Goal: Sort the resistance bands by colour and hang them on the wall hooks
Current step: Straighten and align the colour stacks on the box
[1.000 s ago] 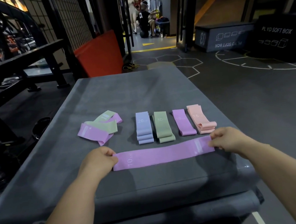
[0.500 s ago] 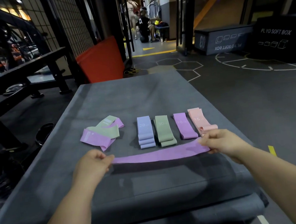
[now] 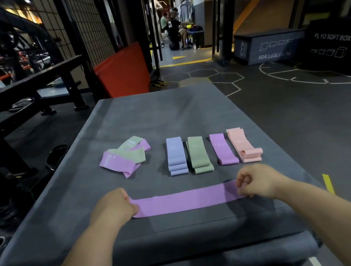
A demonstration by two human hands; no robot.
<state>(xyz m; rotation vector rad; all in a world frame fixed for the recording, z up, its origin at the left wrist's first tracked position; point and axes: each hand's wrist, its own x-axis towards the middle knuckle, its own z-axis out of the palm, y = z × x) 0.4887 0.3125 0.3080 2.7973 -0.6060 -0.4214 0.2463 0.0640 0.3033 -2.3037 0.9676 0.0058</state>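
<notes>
Purple band [image 3: 188, 200] spans the near worktop [image 3: 157, 113], long axis left to right; left grip [image 3: 115, 206] and right grip [image 3: 255, 181] each closed on one end. Purple pile [image 3: 224, 149] lies beyond, nearer the right grip. Count: four folded piles, one loose heap [image 3: 125, 157], no hooks visible

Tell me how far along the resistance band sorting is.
Done: four piles in a row on the grey padded box: blue bands, green bands, a folded purple band, pink bands. In hand: the left hand and right hand grip the ends of a long purple band. Remaining: the tangled green and purple heap is unsorted, and nothing is hung; no wall hooks are in view.
</notes>
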